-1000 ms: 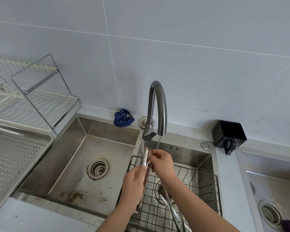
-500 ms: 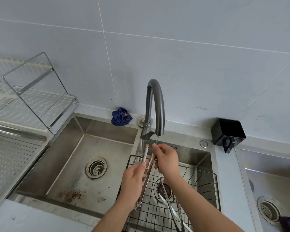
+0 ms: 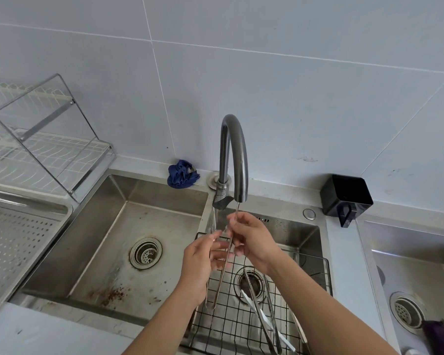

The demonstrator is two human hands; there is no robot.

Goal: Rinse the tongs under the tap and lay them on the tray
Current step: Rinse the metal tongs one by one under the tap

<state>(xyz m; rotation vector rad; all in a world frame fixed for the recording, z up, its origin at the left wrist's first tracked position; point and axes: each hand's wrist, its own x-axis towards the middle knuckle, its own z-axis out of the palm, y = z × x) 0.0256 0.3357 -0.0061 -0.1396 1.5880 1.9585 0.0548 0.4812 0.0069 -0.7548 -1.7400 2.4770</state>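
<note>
Both hands held the tongs upright under the tap, over the wire basket in the middle sink. The left hand gripped the arms at mid-length; the right hand pinched the tips beneath a thin stream of water. The perforated tray lay well apart at the left.

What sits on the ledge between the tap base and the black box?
Head view: mostly bare ledge. Between tap and black box only a small round metal button sits, near the box.
</note>
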